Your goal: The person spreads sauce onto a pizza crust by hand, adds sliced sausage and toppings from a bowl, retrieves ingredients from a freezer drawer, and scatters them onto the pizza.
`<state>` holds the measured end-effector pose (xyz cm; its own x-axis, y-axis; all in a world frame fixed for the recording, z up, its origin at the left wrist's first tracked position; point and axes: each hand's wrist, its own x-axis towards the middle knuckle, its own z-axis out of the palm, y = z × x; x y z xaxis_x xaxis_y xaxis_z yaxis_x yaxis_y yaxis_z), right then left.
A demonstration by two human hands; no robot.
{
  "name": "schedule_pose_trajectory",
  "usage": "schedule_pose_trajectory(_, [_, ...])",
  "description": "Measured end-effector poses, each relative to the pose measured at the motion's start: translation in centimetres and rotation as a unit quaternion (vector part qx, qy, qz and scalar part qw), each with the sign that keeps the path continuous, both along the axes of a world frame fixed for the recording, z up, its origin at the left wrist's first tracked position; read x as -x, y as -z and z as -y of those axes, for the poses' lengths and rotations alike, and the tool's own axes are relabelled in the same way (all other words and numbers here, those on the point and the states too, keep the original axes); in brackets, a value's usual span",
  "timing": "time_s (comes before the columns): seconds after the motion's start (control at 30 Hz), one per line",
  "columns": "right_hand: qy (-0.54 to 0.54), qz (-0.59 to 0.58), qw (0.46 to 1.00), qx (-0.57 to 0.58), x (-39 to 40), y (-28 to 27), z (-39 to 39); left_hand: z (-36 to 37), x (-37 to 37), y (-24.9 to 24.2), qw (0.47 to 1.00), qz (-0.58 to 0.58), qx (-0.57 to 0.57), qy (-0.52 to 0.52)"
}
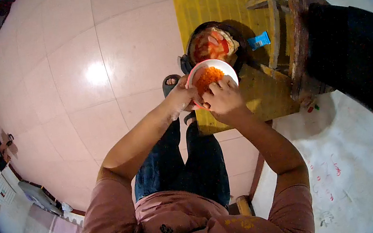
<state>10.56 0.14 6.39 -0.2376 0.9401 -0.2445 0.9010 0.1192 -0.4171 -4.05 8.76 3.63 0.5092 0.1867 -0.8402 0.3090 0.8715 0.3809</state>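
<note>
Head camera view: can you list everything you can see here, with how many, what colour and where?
Bowl: one, white, holding orange shredded food, held in both hands over the pan.
Pan: one, dark, with red and pale food inside, on the yellow mat.
Mat: one, yellow, on the floor ahead of the person.
Packet: one, blue, beside the pan.
Wooden stool: one, brown, right of the mat.
Black box: one, far right.
Floor: pale pink tiles.
Sandalled foot: one, near the mat's edge.
Jeans: dark blue.
Shirt: dusty pink.
Left hand: grips the bowl's near rim.
Right hand: grips the rim, fingers reaching into the bowl.
</note>
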Motion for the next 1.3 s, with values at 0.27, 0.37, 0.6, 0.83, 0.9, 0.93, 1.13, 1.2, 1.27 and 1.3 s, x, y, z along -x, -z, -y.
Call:
schedule_pose_trajectory(0.27, [0.008, -0.065, 0.998, -0.004, -1.8, 1.5, 1.2, -0.5, -1.6, 1.5, 0.995, -0.025, 0.056, 0.082])
schedule_pose_trajectory(0.37, [0.0, -0.048, 0.998, 0.051, -2.2, 2.0, 1.0, -0.9, -2.1, 3.3, 0.99, -0.017, 0.071, 0.12])
schedule_pose_trajectory(0.6, [0.059, -0.144, 0.944, 0.292, -4.4, 0.3, -2.2, -2.9, -3.4, 3.8, 0.973, 0.038, 0.161, 0.159])
schedule_pose_trajectory(0.83, [0.181, -0.316, 0.816, 0.449, -7.3, 2.2, -7.0, -4.4, -5.0, 3.7, 0.977, -0.008, 0.159, 0.146])
schedule_pose_trajectory(0.9, [0.205, -0.319, 0.804, 0.458, -8.3, 0.2, -9.3, -5.6, -5.1, 3.8, 0.965, 0.0, 0.171, 0.198])
schedule_pose_trajectory(0.93, [0.208, -0.322, 0.8, 0.462, -8.7, 1.1, -9.2, -5.1, -5.2, 4.7, 0.964, -0.012, 0.203, 0.173])
schedule_pose_trajectory(1.13, [0.187, -0.259, 0.786, 0.529, -9.0, 4.0, -9.4, -4.1, -5.1, 7.0, 0.964, 0.026, 0.252, 0.087])
schedule_pose_trajectory(1.2, [0.176, -0.262, 0.781, 0.539, -9.2, 4.1, -10.0, -4.4, -5.3, 6.6, 0.968, 0.015, 0.229, 0.104])
schedule_pose_trajectory(1.27, [0.169, -0.26, 0.778, 0.547, -9.1, 4.0, -10.1, -4.7, -5.3, 4.8, 0.973, 0.016, 0.21, 0.097])
schedule_pose_trajectory(1.3, [0.167, -0.256, 0.782, 0.544, -9.3, 4.0, -10.2, -5.1, -5.2, 4.0, 0.977, 0.026, 0.196, 0.083])
